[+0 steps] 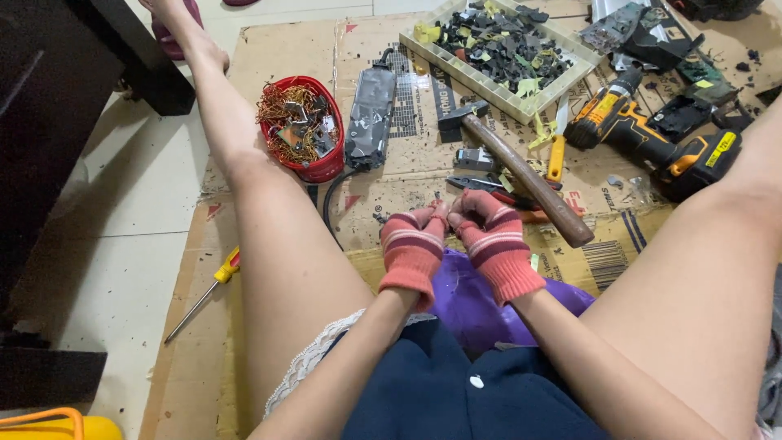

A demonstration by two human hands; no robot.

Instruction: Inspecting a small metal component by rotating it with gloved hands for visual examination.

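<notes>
Nearest to me I see a dark blue garment with a lace hem across the lap, and my bare legs spread out over the cardboard [383, 175] on the tiled floor. Just beyond the lap lies a purple bag [472, 305], partly under my wrists.

Above it my left hand [413, 244] and right hand [491, 236], both in pink striped gloves, are pressed together at the fingertips, the fingers curled tight around something very small; what it is I cannot tell, since the gloves hide it. The two hands touch each other over the near edge of the cardboard.

Just past the right hand lie red-handled pliers [489, 189] and a hammer [521, 175] with a long wooden handle, angled toward my right knee. Off to the left, by my left leg, a yellow-handled screwdriver [204, 292] rests half on the floor.

Farther out, a red bowl [305, 126] full of copper wire scraps sits beside a grey power adapter [371, 110] with a black cord. To the right is a yellow and black cordless drill [652, 138]. Farthest away, a pale tray [505, 53] holds dark and yellowish plastic bits.
</notes>
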